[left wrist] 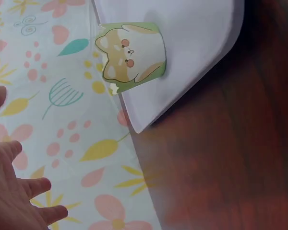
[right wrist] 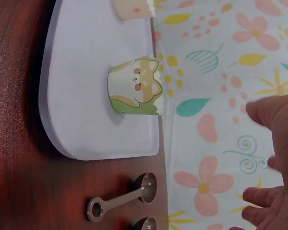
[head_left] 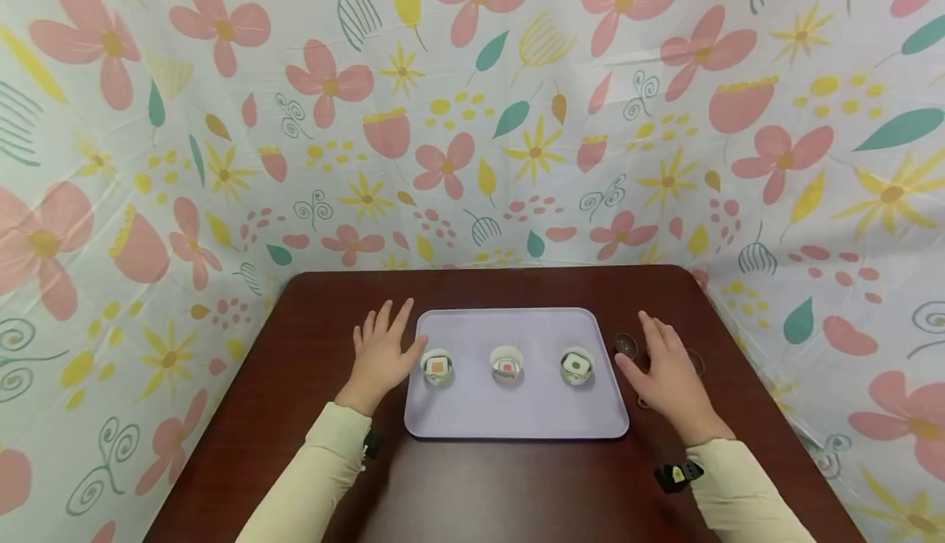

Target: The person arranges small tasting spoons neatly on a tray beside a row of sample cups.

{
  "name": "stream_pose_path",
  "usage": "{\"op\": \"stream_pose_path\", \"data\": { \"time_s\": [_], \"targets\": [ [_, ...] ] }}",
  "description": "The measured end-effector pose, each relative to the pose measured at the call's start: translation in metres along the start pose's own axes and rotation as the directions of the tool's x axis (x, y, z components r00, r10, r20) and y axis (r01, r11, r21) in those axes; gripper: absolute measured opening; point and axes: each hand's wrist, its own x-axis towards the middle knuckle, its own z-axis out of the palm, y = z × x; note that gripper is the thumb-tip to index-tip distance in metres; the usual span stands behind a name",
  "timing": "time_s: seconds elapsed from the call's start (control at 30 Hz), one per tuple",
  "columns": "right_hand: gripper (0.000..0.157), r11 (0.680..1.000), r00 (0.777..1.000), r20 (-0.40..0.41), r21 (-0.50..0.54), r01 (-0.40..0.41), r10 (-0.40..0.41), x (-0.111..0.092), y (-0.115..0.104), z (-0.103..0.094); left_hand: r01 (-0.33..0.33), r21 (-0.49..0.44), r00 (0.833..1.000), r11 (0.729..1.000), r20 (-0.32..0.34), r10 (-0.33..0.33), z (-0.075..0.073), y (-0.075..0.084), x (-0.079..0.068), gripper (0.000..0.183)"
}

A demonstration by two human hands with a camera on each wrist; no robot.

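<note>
My left hand (head_left: pixel 378 367) hovers with spread fingers beside the left edge of a pale lilac tray (head_left: pixel 472 416), holding nothing. On the tray three paper baking cups stand in a row. The left cup (left wrist: pixel 151 52) and the right cup (right wrist: pixel 122 91) carry a printed animal face on green; the middle cup (right wrist: pixel 129 9) is pale pink. Small white pieces lie inside, marked with an orange square (head_left: pixel 437 367), a red patch (head_left: pixel 507 367) and a dark dot (head_left: pixel 577 365). My right hand (head_left: pixel 672 383), fingers extended and holding nothing, is above brown measuring spoons (right wrist: pixel 120 200), partly hiding them.
The tray lies on a dark reddish-brown table (head_left: pixel 487 485) with rounded far corners. A floral-printed sheet (head_left: pixel 458 116) hangs behind the table and along both sides. Each wrist wears a black strap, such as the right wristband (head_left: pixel 675 476).
</note>
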Motion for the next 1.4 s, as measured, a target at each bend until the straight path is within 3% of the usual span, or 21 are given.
{"op": "stream_pose_path", "data": {
  "time_s": [0.13, 0.3, 0.6, 0.77, 0.9, 1.03, 1.4],
  "targets": [
    [0.081, 0.999, 0.998, 0.021, 0.0, -0.051, 0.051, -0.001, 0.001, 0.002, 0.01, -0.023, 0.998, 1.0, -0.057, -0.011, 0.008, -0.005, -0.003, 0.071],
    [0.072, 0.993, 0.99, 0.07, -0.013, -0.118, 0.119, -0.004, 0.002, 0.014, 0.07, -0.085, 0.996, 0.994, -0.054, -0.074, 0.019, -0.013, -0.009, 0.064],
    [0.043, 0.973, 0.962, 0.145, -0.038, -0.227, 0.23, -0.012, 0.008, 0.041, 0.253, -0.154, 0.967, 0.955, 0.053, -0.248, 0.042, -0.022, -0.017, 0.059],
    [0.039, 0.967, 0.942, 0.221, -0.072, -0.244, 0.254, -0.018, 0.012, 0.053, 0.332, -0.178, 0.942, 0.926, 0.109, -0.317, 0.053, -0.025, -0.02, 0.056],
    [0.036, 0.965, 0.945, 0.198, -0.093, -0.246, 0.26, -0.02, 0.014, 0.06, 0.362, -0.201, 0.93, 0.91, 0.142, -0.338, 0.059, -0.026, -0.02, 0.054],
    [0.033, 0.966, 0.951, 0.175, -0.077, -0.247, 0.257, -0.02, 0.015, 0.063, 0.362, -0.236, 0.929, 0.902, 0.177, -0.326, 0.063, -0.025, -0.017, 0.051],
    [0.032, 0.96, 0.941, 0.193, -0.085, -0.266, 0.278, -0.016, 0.017, 0.059, 0.373, -0.295, 0.926, 0.88, 0.186, -0.33, 0.068, -0.023, -0.015, 0.046]
  ]
}}
